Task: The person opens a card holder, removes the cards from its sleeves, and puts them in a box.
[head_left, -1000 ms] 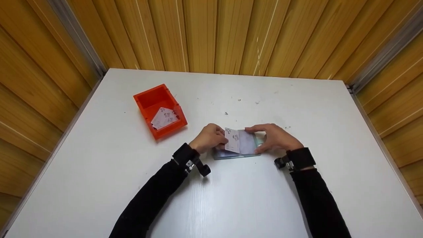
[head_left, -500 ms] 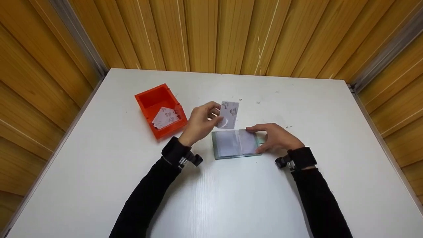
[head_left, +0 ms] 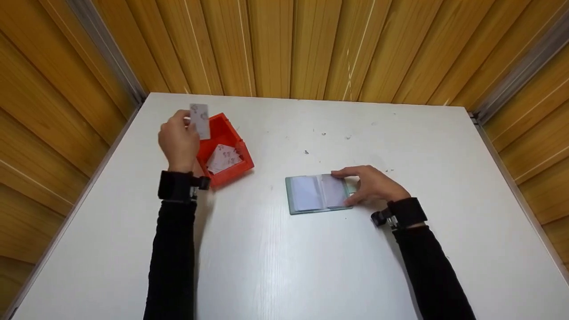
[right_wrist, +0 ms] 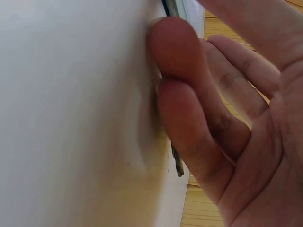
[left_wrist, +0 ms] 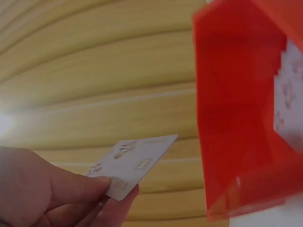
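My left hand (head_left: 178, 141) pinches a white printed card (head_left: 201, 122) between thumb and fingers, held up over the far left side of a red plastic bin (head_left: 233, 176). In the left wrist view the card (left_wrist: 132, 163) tilts, showing small printed figures and a gold chip-like patch. Several similar cards (head_left: 223, 159) lie in the bin's near end. A small card holder (head_left: 306, 193) with clear sleeves and a green cover lies spread on the table. My right hand (head_left: 375, 183) grips its right side, thumb at the near corner and a fingertip at the far edge.
The white table (head_left: 275, 258) carries the bin at the back left and the card holder near the middle. Small dark marks dot its surface behind the holder. Wood-look panel walls (head_left: 289, 49) rise behind the table and on both sides.
My left hand has lifted the card from the holder's left page and carried it left and away, over to the bin. The right hand and the holder have stayed in place.
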Available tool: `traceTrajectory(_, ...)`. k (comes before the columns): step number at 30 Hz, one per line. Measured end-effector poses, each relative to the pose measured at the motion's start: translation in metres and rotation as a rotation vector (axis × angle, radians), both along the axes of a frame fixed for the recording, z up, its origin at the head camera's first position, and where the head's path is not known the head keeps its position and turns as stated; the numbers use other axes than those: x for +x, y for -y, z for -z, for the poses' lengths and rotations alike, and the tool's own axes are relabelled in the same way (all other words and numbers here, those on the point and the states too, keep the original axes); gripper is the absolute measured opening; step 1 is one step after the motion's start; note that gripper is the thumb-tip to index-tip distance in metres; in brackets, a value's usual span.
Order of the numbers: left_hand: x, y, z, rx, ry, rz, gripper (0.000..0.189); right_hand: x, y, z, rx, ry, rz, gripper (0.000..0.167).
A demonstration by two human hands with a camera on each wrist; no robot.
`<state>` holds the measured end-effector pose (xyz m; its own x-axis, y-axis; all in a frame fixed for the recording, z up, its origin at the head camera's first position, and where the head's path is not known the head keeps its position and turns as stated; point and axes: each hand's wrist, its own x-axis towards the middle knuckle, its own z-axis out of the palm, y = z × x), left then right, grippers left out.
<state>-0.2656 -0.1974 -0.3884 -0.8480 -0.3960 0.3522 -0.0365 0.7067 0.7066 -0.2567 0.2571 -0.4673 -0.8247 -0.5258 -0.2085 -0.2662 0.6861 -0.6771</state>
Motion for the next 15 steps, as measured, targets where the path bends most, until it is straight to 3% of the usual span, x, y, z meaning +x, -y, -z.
traceTrajectory(3, -0.003, 0.016, 0.001, 0.038, 0.073, -0.052, 0.031, -0.001, 0.000, 0.000, 0.002, -0.007, -0.011, 0.085)
traceTrajectory(9, -0.006, 0.013, 0.001, 0.049, 0.144, -0.015, 0.032, -0.001, 0.000, 0.001, -0.003, -0.020, -0.027, 0.084)
traceTrajectory(15, -0.008, 0.005, 0.007, -0.010, 0.190, 0.022, 0.032, -0.001, 0.001, 0.000, 0.003, -0.024, -0.030, 0.084)
